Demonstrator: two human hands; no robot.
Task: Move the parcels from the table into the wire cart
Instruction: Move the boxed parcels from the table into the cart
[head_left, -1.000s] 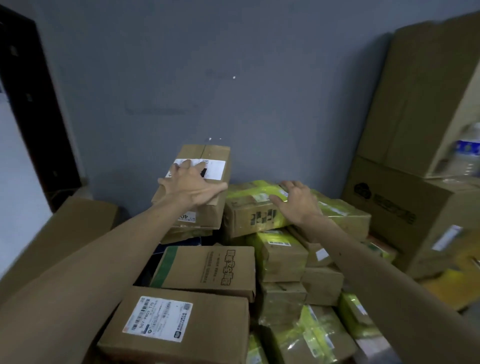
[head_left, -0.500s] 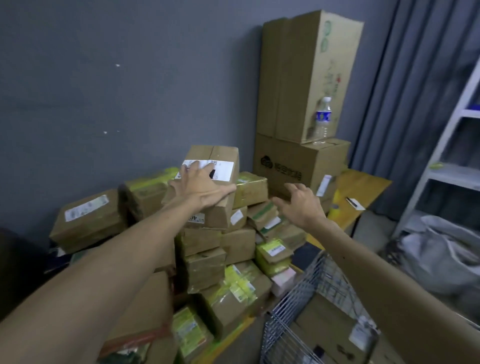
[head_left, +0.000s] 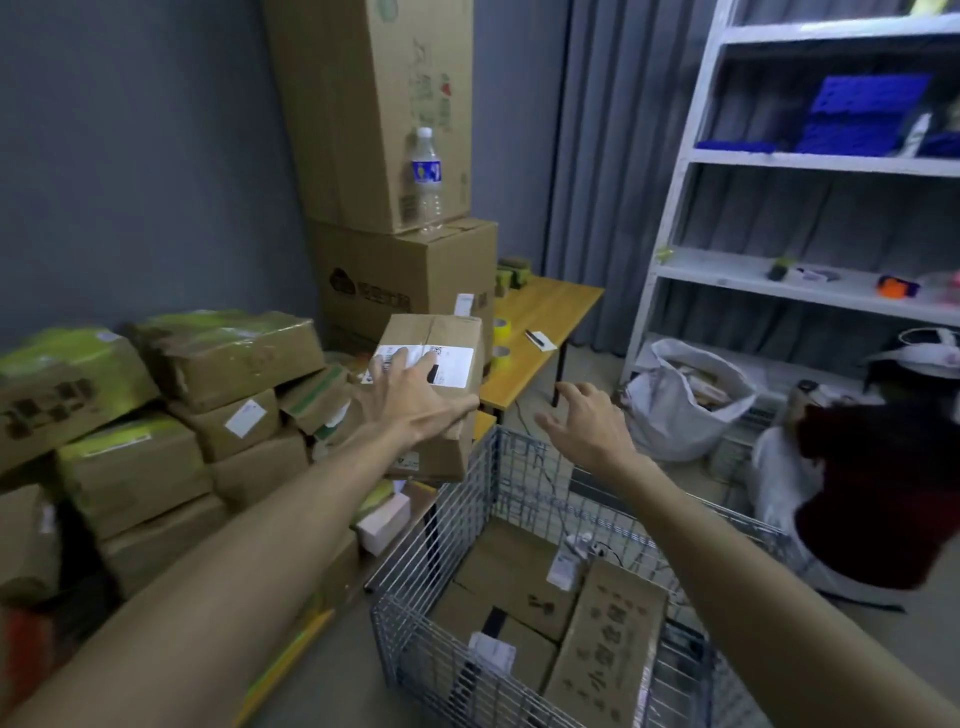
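The left hand (head_left: 415, 402) is grasping a parcel (head_left: 441, 330), its long axis pointing away, white label (head_left: 453, 365) facing up, print blurred; the right hand (head_left: 587, 428) is hovering released beside it.

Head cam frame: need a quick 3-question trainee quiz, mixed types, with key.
1. Multiple choice: which hand holds the labelled box? A) left B) right C) both
2. True or false: the wire cart already has boxes in it.
3. Fill in: the water bottle stands on top of a large cardboard ___.

Key
1. A: the left hand grips it from above.
2. True.
3. Box: the lower carton of the stack by the wall.
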